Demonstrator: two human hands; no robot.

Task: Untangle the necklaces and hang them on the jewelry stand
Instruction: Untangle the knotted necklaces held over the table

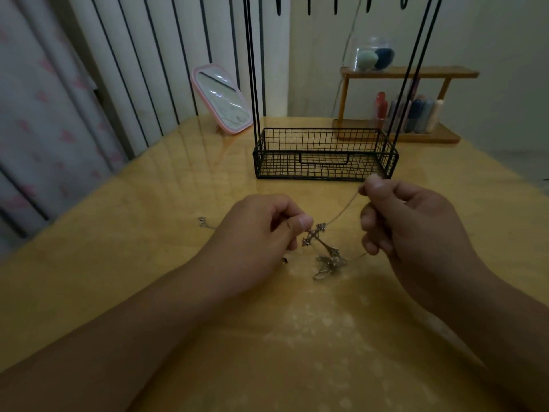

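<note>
Above the near middle of the worktop [148, 203], the left hand [255, 233] pinches by the cross pendant [319, 239] and the right hand [407, 218] pinches the chain [344, 211]: light, limp, snag-prone strands best held near the knot [328, 264].

Thin silver necklaces [322, 248] — cross pendant up, chains knotted — lie mid-bench; black wire jewelry stand [325, 153] sits upright toward the far edge.
</note>
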